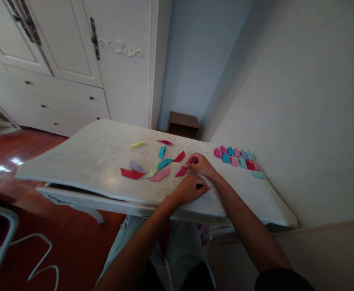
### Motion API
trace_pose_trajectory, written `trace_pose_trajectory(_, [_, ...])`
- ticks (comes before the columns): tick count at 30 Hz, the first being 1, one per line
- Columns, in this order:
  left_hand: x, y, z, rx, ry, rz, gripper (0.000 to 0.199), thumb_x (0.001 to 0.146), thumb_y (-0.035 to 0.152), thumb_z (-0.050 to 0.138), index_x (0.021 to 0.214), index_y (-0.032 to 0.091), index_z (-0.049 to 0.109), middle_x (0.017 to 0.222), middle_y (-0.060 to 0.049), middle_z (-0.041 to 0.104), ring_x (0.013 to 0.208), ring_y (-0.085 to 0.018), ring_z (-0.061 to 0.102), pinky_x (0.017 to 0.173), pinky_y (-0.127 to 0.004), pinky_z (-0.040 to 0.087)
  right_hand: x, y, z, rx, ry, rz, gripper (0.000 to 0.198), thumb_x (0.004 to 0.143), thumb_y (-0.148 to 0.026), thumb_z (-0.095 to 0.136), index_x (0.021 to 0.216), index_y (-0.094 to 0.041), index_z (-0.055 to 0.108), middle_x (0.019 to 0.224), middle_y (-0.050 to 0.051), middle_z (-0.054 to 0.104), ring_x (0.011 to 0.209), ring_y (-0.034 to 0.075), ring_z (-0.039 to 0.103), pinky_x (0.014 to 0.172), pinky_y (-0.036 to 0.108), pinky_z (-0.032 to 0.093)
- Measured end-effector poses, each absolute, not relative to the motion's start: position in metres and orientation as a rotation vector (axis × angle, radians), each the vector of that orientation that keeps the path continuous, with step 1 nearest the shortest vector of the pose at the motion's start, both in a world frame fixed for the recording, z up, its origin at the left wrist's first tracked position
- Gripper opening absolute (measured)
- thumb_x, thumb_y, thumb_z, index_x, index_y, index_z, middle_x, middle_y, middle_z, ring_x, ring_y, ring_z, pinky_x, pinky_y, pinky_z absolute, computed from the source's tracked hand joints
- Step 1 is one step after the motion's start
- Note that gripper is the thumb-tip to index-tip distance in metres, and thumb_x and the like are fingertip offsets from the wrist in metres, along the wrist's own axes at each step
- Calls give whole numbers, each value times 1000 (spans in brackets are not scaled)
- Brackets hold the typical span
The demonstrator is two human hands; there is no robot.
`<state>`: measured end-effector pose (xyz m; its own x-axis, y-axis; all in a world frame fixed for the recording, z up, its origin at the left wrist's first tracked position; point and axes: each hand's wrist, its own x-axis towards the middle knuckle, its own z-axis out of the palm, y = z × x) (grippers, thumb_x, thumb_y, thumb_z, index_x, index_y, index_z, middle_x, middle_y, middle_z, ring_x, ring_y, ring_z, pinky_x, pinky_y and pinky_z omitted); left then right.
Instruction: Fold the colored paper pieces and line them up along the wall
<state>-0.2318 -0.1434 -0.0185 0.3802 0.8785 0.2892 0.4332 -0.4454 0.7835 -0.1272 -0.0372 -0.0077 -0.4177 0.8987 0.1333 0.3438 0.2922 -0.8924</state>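
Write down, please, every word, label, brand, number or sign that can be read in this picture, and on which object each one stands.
None: no readable text shows here.
The folded papers on the table look plain-coloured, with no print that I can make out.
The raised scroll on the white cabinet is ornament, not lettering.

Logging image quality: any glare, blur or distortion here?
Head view: white glare on the wooden floor at left, faint sheen on the tabletop; the cabinet leans, stretched toward the corner; the magenta paper beside the right hand looks soft.
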Motion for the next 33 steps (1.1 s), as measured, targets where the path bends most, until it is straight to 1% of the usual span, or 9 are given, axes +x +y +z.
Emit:
trace_pose_trajectory(3, [-232,-144,-16,2063,1146,928,25,88,29,57,70,15,67,66,-1,66,63,-14,57,62,-24,39,-110,-49,-6,-1046,-1670,1211,33,60,-40,80,72,-19,57,58,-5,60,51,11,51,48,22,39])
trace_pose_trajectory(8, [-233,-143,-16,2094,1124,916,21,89,28,55,78,17,70,78,-2,70,73,-15,61,68,-23,42,-61,-65,-2,-1016,-1344,1236,36,61,-44,81,79,-19,62,61,-2,64,54,12,58,47,21,43])
trace_pose_trajectory(14, [-232,-142,-17,2131,1129,889,21,90,26,53,84,16,71,86,-5,72,81,-17,64,76,-26,45,25,-55,-8,-1395,-1166,1003,34,59,-40,81,75,-17,61,54,-3,62,47,11,58,44,20,47])
trace_pose_trajectory(19, [-232,-142,-15,2127,1147,881,22,90,27,53,84,16,71,86,-5,73,81,-18,65,74,-28,46,79,-35,-14,-1598,-1090,846,19,67,-28,74,70,-16,60,46,-3,57,37,9,50,36,19,39])
trace_pose_trajectory(23, [-232,-142,-15,2114,1145,884,22,90,28,52,82,17,71,85,-5,72,80,-18,65,74,-27,46,98,-27,-14,-1705,-1135,691,15,69,-27,71,71,-15,62,49,-1,58,39,11,50,36,21,37])
trace_pose_trajectory(26, [-233,-141,-16,2106,1148,886,22,90,28,53,83,17,70,86,-5,72,81,-18,65,75,-28,46,107,-28,-13,-1746,-1190,491,16,72,-30,68,79,-15,65,65,3,66,49,14,56,47,26,45])
trace_pose_trajectory(29, [-233,-141,-16,2103,1139,888,22,90,27,52,84,17,70,86,-5,73,83,-18,65,77,-28,46,110,-36,-14,-1747,-1244,316,21,76,-29,63,91,-15,68,93,10,71,71,19,64,71,35,53])
trace_pose_trajectory(31, [-233,-141,-16,2101,1136,885,21,90,27,52,84,17,70,87,-5,73,83,-18,65,77,-29,46,108,-46,-18,-1699,-1414,202,25,78,-27,59,98,-15,69,109,13,69,89,24,65,87,41,51])
trace_pose_trajectory(33, [-233,-141,-16,2096,1136,881,21,90,27,53,85,17,71,87,-5,73,83,-18,65,78,-29,46,101,-56,-25,-1624,-1707,68,31,82,-28,56,106,-16,69,117,14,66,104,27,62,99,45,45])
